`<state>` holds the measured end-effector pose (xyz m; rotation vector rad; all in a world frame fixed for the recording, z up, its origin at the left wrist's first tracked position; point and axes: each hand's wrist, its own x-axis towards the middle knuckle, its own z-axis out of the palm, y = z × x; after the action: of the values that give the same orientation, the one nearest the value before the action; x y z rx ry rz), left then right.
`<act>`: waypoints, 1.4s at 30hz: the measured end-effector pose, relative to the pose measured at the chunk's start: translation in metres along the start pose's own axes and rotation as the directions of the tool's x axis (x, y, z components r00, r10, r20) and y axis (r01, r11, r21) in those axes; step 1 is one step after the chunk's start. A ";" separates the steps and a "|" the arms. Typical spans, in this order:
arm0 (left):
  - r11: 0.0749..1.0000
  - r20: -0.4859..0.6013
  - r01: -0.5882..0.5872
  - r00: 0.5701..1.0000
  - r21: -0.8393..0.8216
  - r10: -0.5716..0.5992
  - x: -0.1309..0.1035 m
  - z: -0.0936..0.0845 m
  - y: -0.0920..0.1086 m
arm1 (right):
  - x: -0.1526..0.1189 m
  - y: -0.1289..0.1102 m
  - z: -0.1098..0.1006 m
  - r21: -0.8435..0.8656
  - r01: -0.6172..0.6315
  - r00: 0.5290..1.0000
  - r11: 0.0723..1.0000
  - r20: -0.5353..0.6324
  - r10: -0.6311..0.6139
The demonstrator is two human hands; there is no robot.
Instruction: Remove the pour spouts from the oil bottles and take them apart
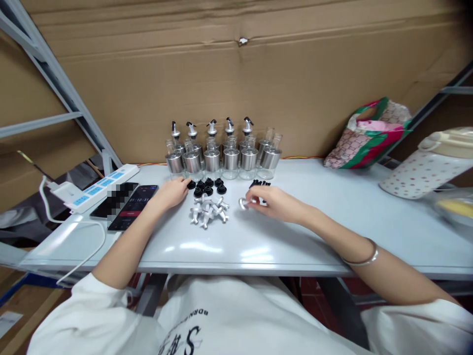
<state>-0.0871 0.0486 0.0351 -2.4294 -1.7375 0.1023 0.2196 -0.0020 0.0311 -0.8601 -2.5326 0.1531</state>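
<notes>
My right hand [271, 201] pinches a silver spout piece [243, 203] above the table, just left of some small black parts [261, 184]. My left hand [176, 191] is at the left end of a group of black stoppers [209, 187], its fingertips at the leftmost black stopper [191, 185]. Between my hands lies a pile of silver spout pieces [207, 211]. Behind them stand rows of glass bottles with metal sleeves [212, 161]. The back-row bottles at left and centre carry silver and black pourers [212, 128]; the front-row bottles have open necks.
Two phones [133, 207] and a white power strip [105, 186] with a cable lie at the left of the table [295, 246]. At the right are a patterned bag [364, 135] and a dotted white flask [424, 165]. Cardboard rises behind the bottles.
</notes>
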 end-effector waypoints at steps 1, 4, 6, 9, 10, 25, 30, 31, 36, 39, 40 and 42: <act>1.000 -0.014 0.003 1.000 -0.021 -0.003 -0.002 -0.001 0.000 | -0.001 -0.002 0.004 0.040 -0.056 0.996 0.998 0.075 0.053; 0.987 -0.141 -0.068 0.989 -0.146 0.047 -0.012 -0.006 0.007 | -0.002 -0.011 0.013 0.061 -0.146 0.975 0.987 0.177 0.133; 0.936 -0.224 -0.213 0.963 -0.279 0.152 -0.020 -0.007 0.016 | -0.002 -0.016 0.017 0.045 -0.168 0.972 0.985 0.176 0.157; 0.803 -0.293 -0.444 0.891 -0.397 0.347 -0.030 -0.004 0.031 | -0.001 -0.019 0.020 0.007 -0.226 0.961 0.974 0.167 0.221; 0.778 -0.297 -0.484 0.872 -0.401 0.390 -0.032 -0.002 0.036 | 0.000 -0.019 0.020 0.008 -0.246 0.957 0.969 0.162 0.241; 0.763 -0.270 -0.563 0.825 -0.319 0.496 -0.035 0.010 0.054 | 0.002 -0.017 0.013 0.326 -0.209 0.953 0.922 0.282 0.116; 0.783 -0.269 -0.556 0.828 -0.277 0.493 -0.038 0.011 0.055 | 0.000 -0.017 0.017 0.276 -0.179 0.948 0.944 0.306 0.091; 0.788 -0.272 -0.556 0.827 -0.264 0.492 -0.038 0.011 0.055 | 0.000 -0.017 0.018 0.257 -0.171 0.949 0.951 0.302 0.089; 0.801 -0.313 -0.555 0.820 -0.226 0.479 -0.038 0.013 0.054 | -0.002 -0.018 0.017 0.220 -0.135 0.966 0.966 0.247 0.079; 0.794 -0.327 -0.565 0.811 -0.223 0.485 -0.038 0.013 0.055 | -0.001 -0.020 0.014 0.234 -0.107 0.974 0.966 0.222 0.054; 0.792 -0.332 -0.569 0.807 -0.221 0.488 -0.038 0.012 0.055 | -0.001 -0.021 0.013 0.229 -0.104 0.973 0.968 0.227 0.050; 0.788 -0.340 -0.576 0.802 -0.219 0.491 -0.038 0.011 0.056 | 0.000 -0.024 0.013 0.213 -0.120 0.964 0.970 0.260 0.062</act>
<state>-0.0484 -0.0044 0.0133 -2.9330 -0.9566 -0.4560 0.2008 -0.0202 0.0257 -0.9149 -2.6374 0.6055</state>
